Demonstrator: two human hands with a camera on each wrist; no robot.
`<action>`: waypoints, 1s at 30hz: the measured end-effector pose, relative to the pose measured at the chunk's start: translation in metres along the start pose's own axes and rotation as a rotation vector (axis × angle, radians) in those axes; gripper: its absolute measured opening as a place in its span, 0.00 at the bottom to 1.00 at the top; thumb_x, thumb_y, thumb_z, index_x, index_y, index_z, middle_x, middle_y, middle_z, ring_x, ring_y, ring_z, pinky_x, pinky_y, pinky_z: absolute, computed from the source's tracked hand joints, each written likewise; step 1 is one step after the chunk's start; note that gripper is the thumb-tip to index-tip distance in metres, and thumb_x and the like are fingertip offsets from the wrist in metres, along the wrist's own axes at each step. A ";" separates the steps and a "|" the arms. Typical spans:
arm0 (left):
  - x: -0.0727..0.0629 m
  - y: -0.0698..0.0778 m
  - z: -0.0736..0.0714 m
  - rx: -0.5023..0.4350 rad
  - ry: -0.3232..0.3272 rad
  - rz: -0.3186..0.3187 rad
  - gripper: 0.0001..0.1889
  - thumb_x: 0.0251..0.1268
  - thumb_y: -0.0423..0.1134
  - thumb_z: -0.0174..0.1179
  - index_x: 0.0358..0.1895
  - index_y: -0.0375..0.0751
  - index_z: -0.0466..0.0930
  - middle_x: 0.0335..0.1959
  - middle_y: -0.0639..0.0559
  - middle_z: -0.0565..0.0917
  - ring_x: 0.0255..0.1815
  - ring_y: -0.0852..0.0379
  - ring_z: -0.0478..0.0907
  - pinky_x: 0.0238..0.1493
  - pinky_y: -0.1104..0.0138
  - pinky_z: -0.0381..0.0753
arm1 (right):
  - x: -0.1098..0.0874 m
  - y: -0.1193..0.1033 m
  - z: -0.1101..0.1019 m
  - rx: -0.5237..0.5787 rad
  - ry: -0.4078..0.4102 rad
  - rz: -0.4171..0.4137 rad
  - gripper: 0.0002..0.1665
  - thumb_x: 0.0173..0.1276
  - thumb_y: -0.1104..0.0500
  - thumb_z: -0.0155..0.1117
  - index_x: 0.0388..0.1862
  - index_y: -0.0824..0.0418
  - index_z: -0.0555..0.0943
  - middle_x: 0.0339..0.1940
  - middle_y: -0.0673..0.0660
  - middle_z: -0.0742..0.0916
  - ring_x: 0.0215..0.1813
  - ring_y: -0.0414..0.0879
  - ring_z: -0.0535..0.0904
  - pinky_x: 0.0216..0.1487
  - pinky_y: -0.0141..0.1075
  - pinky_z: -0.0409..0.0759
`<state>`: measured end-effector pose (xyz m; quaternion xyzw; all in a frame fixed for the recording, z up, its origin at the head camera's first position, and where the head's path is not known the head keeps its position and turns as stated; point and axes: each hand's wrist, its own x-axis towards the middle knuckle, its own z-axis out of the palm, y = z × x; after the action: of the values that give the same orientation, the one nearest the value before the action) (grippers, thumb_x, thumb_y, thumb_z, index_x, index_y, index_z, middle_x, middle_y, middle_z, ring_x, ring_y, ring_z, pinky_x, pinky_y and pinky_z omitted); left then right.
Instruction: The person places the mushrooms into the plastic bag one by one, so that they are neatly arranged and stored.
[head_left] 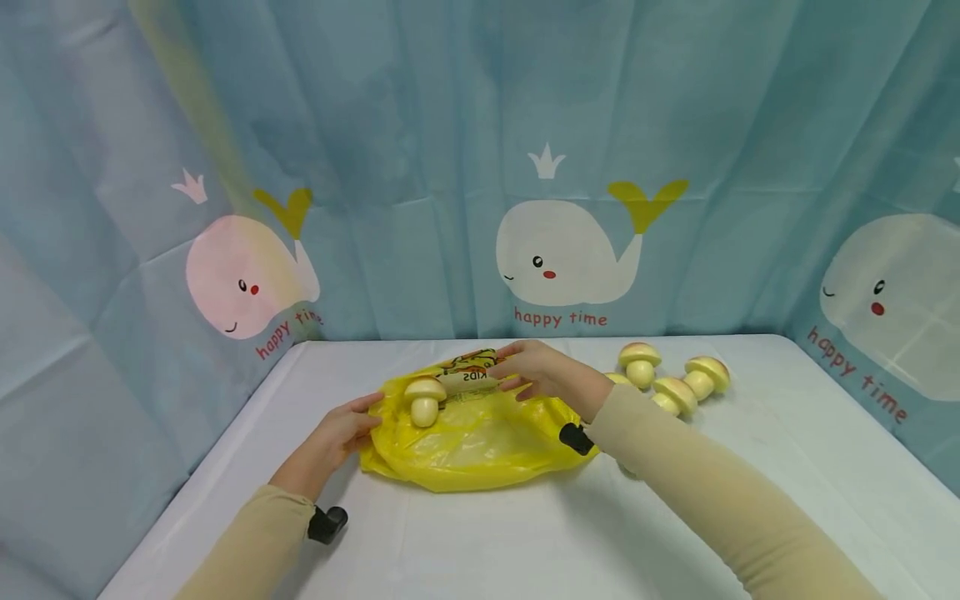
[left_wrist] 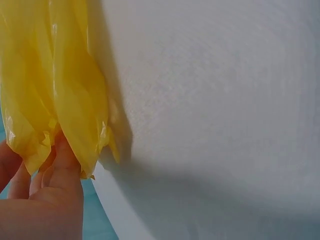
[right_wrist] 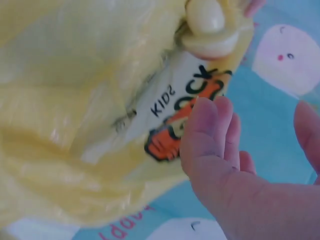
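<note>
A crumpled yellow plastic bag (head_left: 480,454) with printed lettering, "KIDS" among it, lies on the table. One toy mushroom (head_left: 424,408) with a pale stem and cream cap is at the bag's left part, also seen in the right wrist view as a mushroom (right_wrist: 206,19). My left hand (head_left: 347,432) holds the bag's left edge; the left wrist view shows its fingers (left_wrist: 65,162) at the yellow folds. Over the bag's far right part, my right hand (head_left: 543,371) has its fingers extended and holds nothing. Whether its fingertips touch the bag, I cannot tell.
Several more toy mushrooms (head_left: 705,377) stand in a group on the right of the white table (head_left: 480,550), partly behind my right forearm. A blue curtain (head_left: 420,267) with printed whales hangs along the table's back and sides.
</note>
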<state>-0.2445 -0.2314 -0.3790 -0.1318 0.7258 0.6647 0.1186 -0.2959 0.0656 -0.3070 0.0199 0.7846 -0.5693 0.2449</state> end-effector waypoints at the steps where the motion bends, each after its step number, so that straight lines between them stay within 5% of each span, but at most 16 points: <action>1: 0.000 0.000 0.000 0.000 0.003 -0.004 0.31 0.70 0.26 0.50 0.75 0.37 0.56 0.74 0.33 0.57 0.58 0.48 0.69 0.61 0.59 0.70 | -0.003 0.000 -0.004 -0.004 -0.006 -0.004 0.34 0.67 0.60 0.66 0.70 0.62 0.67 0.62 0.62 0.77 0.59 0.59 0.77 0.57 0.51 0.76; 11: 0.004 -0.001 -0.003 0.010 -0.004 -0.021 0.30 0.72 0.28 0.49 0.76 0.39 0.56 0.74 0.34 0.57 0.52 0.52 0.71 0.56 0.62 0.72 | -0.031 0.012 -0.049 -0.046 0.046 -0.018 0.34 0.69 0.58 0.64 0.71 0.60 0.65 0.63 0.63 0.77 0.57 0.56 0.78 0.53 0.48 0.78; 24: 0.005 -0.002 -0.001 -0.007 0.014 -0.033 0.31 0.71 0.28 0.49 0.76 0.40 0.56 0.74 0.35 0.57 0.51 0.51 0.70 0.54 0.63 0.73 | -0.072 0.025 -0.107 -0.124 -0.013 -0.106 0.39 0.72 0.56 0.60 0.75 0.65 0.56 0.69 0.69 0.70 0.63 0.61 0.73 0.62 0.58 0.69; 30: 0.003 -0.003 -0.001 -0.009 0.006 -0.020 0.31 0.71 0.28 0.48 0.76 0.40 0.55 0.74 0.34 0.57 0.52 0.51 0.71 0.56 0.62 0.72 | -0.083 0.034 -0.120 -0.169 -0.014 -0.117 0.42 0.70 0.52 0.62 0.75 0.65 0.56 0.66 0.68 0.73 0.60 0.59 0.74 0.55 0.52 0.74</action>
<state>-0.2458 -0.2332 -0.3828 -0.1417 0.7217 0.6664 0.1225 -0.2559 0.2058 -0.2753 -0.0508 0.8277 -0.5148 0.2175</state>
